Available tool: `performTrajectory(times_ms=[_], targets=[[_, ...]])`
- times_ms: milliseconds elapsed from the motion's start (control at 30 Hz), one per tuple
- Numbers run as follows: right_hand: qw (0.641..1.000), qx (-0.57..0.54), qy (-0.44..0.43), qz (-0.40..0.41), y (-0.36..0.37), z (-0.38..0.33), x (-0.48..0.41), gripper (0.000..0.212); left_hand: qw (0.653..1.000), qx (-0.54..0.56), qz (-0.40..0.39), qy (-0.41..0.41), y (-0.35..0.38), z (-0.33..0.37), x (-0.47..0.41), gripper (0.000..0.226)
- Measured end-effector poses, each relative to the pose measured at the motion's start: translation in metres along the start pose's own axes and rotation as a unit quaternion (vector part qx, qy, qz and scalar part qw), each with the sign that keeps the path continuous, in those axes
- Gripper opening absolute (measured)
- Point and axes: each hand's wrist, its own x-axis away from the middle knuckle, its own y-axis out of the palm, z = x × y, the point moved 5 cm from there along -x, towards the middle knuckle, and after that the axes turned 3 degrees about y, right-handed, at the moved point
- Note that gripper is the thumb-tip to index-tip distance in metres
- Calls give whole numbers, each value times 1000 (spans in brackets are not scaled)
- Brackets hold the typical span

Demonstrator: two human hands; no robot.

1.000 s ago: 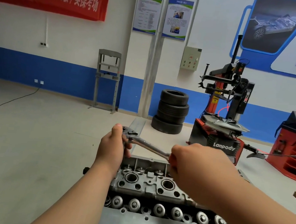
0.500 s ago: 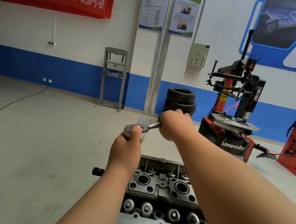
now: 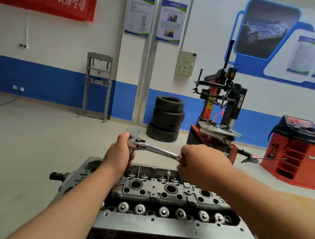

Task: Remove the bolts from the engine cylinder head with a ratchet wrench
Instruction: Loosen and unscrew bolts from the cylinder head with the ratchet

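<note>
Left hand [image 3: 120, 152] wraps the wrench [image 3: 155, 148] head above the cylinder head [image 3: 164, 194]; right hand [image 3: 202, 163] fingers closed on the handle, slanting down right.

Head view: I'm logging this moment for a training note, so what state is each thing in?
Ratchet wrench: held by both hands, above the head's far edge.
Left hand: closed on the wrench's head end.
Right hand: closed on the handle.
Cylinder head: uncovered, valve springs exposed.
Tires: stacked.
</note>
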Motion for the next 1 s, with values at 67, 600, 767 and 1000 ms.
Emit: performTrajectory(times_ms=[67,600,767,1000], targets=[[1000,-19,-16,-19,2,-7,19,17,1000,5,-1,-9,-1,-1,-3,43],[993,-46,-11,-112,-27,-62,69,16,997,48,-54,-33,-4,-6,-9,48],[999,40,-10,-18,-21,-61,66,18,993,62,-81,-54,-3,-7,-7,37],[988,109,-22,110,14,16,-4,27,999,-1,-45,-12,-2,-8,-4,48]])
